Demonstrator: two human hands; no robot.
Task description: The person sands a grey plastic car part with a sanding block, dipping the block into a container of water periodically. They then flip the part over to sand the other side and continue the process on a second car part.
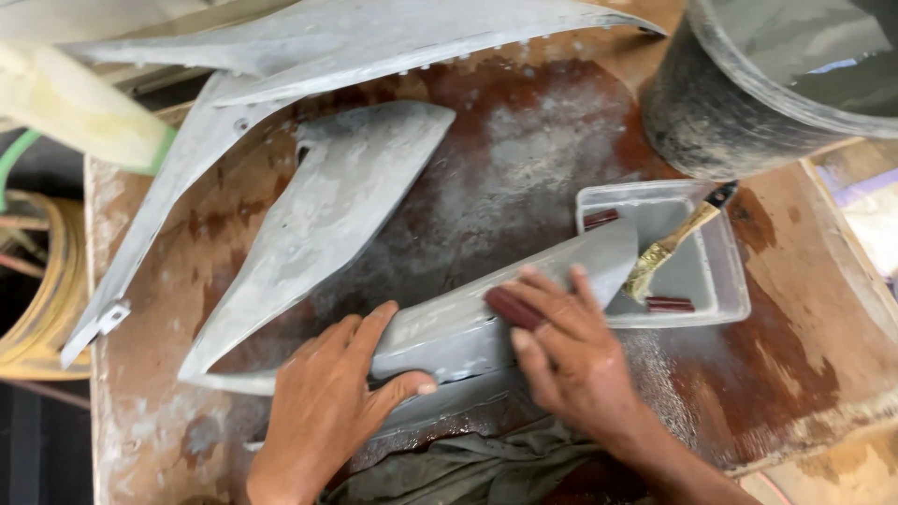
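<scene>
A long grey curved panel [561, 271] lies across the front of a worn wooden board [795, 355]. My left hand [327, 402] clamps over the panel's near edge, thumb stretched right. My right hand [571, 346] presses a small dark red folded piece of sandpaper [513, 307] flat on the panel's top face. The panel's right tip rests over the rim of a clear plastic tray [730, 281].
The tray holds grey liquid, a paintbrush [669, 245] and two more red pieces [670, 303]. Other grey panels [327, 215] lie behind and to the left. A large grey bucket [748, 103] stands at the back right. A dull green cloth [468, 468] is bunched at the front edge.
</scene>
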